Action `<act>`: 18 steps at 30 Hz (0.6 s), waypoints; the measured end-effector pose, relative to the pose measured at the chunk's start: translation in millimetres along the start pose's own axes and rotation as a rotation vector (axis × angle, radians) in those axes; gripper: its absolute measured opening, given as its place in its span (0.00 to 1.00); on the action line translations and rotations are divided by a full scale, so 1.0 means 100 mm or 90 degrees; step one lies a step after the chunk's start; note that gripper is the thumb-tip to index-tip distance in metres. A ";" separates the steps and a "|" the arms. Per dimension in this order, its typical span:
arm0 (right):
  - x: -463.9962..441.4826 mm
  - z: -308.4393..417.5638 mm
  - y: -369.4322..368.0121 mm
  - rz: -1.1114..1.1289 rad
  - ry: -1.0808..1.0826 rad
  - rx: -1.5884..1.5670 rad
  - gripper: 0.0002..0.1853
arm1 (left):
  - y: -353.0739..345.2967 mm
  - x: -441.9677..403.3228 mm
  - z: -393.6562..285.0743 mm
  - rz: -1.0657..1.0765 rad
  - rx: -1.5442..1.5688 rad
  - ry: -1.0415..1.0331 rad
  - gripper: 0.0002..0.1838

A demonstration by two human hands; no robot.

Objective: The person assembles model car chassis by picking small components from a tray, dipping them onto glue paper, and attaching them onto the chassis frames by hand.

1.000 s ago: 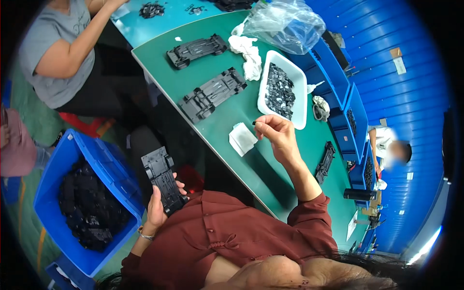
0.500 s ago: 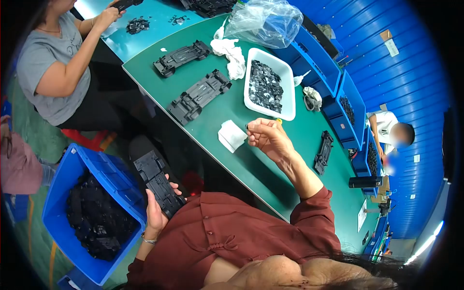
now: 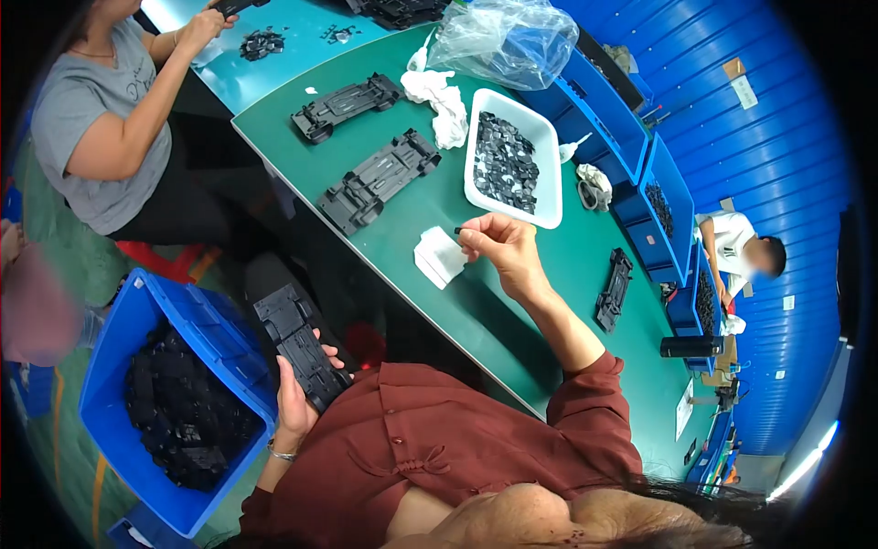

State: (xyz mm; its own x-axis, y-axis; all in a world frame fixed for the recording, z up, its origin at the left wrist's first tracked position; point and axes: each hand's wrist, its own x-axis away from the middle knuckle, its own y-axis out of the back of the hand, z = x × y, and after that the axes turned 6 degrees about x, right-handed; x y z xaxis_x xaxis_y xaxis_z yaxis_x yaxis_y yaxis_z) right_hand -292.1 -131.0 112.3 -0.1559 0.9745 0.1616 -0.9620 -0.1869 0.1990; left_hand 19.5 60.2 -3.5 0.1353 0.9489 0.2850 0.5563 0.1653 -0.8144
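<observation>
My left hand is closed round a black plastic toy car chassis, held tilted beside the table edge. Above the green table, my right hand pinches a small black part between thumb and fingertips. Just beneath those fingertips lies a folded white paper. A white tray full of small black pieces stands close behind the right hand. Two more black chassis, a nearer one and a farther one, rest on the table, and another chassis lies to the right.
A blue bin with many black parts stands left of my lap. Blue boxes line the far table edge. White cloth, a clear plastic bag and a small white bottle lie nearby. Co-workers sit around.
My right hand has turned a little, and the small black part now shows more clearly at its fingertips. The left hand and its chassis stay put.
</observation>
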 end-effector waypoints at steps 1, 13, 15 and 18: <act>-0.03 -0.03 -0.01 0.003 -0.002 0.001 0.07 | 0.00 0.00 0.00 0.001 -0.001 0.002 0.39; -0.13 -0.09 -0.19 -0.068 0.123 0.348 0.05 | 0.05 -0.02 -0.01 -0.023 0.014 0.007 0.39; -0.13 -0.11 -0.19 -0.069 0.149 0.376 0.05 | 0.04 -0.03 -0.01 -0.025 0.011 0.008 0.39; -0.14 -0.09 -0.21 -0.067 0.176 0.409 0.06 | 0.00 -0.04 -0.01 -0.044 0.006 0.008 0.39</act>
State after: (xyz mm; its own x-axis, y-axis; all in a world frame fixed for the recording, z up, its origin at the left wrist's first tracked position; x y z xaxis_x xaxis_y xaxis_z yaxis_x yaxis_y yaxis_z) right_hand -271.7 -139.3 97.0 -0.2020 0.9714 -0.1245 -0.6656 -0.0429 0.7451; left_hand 20.0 56.5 -4.2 0.1066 0.9319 0.3466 0.5563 0.2330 -0.7976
